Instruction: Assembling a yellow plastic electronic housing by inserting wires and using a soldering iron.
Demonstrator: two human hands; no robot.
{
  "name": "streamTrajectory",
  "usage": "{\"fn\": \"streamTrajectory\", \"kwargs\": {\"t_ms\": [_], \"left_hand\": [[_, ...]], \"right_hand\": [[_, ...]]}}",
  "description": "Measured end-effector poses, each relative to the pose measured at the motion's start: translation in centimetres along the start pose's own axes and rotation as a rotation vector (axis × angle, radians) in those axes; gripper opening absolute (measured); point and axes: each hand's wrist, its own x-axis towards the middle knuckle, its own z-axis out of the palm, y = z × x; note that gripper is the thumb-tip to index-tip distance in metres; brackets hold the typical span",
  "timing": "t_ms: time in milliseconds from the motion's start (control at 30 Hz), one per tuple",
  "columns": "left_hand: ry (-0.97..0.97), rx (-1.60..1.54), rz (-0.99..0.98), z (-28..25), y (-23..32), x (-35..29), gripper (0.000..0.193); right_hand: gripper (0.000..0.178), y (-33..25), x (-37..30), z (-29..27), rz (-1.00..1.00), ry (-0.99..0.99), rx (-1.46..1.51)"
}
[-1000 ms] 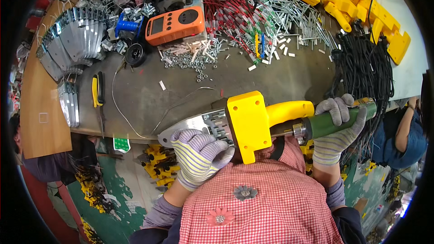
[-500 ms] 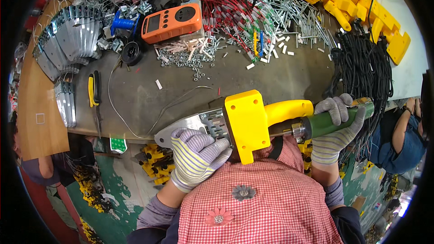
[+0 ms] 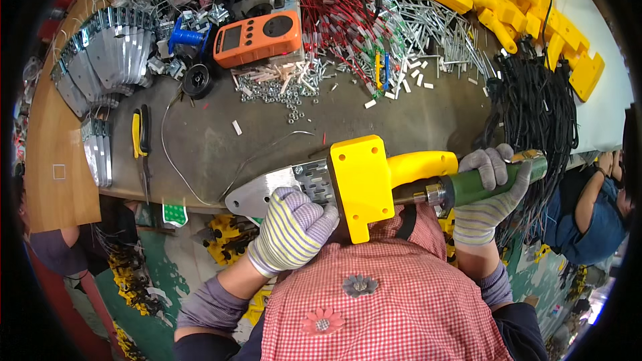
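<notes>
So the main thing here is a tool with a chunky yellow housing [image 3: 359,184] sitting low in the middle of the frame, right at the near edge of the grey worktop [image 3: 267,144]. A flat metal plate [image 3: 277,190] with slots sticks out of it toward the left, and a green handle [image 3: 485,184] runs off to the right.

Left hand [image 3: 291,230], in a striped glove, is cupped under the metal plate just beside the yellow housing, fingers [image 3: 314,210] curled up against it. Right hand [image 3: 485,194], in a grey glove, has its fingers wrapped closed around the green handle, firm grip by the look of it. There's a shiny collar where the handle meets the yellow part; can't really tell whether it's a tool tip or part of the body.

Rest of the worktop is packed: an orange meter [image 3: 257,39] upper left of centre, a heap of red wires [image 3: 338,17] next to it, small nuts and washers [image 3: 281,90] scattered below. Stacks of metal plates [image 3: 100,67] far left, yellow-handled pliers [image 3: 140,137] below those, a bundle of black cables [image 3: 535,110] on the right, more yellow housings [image 3: 508,0] top right. Another person's arm [image 3: 592,190] shows at the right edge.
</notes>
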Motion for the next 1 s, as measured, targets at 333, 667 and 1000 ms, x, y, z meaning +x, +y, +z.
{"fn": "streamTrajectory", "kwargs": {"t_ms": [333,667,1000], "left_hand": [[0.008,-0.108,0.024,0.0,-0.3,0.7,0.022],[-0.264,0.281,-0.184,-4.2,-1.1,3.0,0.087],[-0.26,0.07,-0.371,-8.1,-4.4,-1.4,0.079]], "right_hand": [[0.039,0.6,-0.2,0.2,-0.078,0.036,0.018],[0.045,0.9,0.5,1.3,-0.087,0.171,-0.111],[0.062,-8.5,6.8,5.9,-0.065,0.189,-1.397]]}}
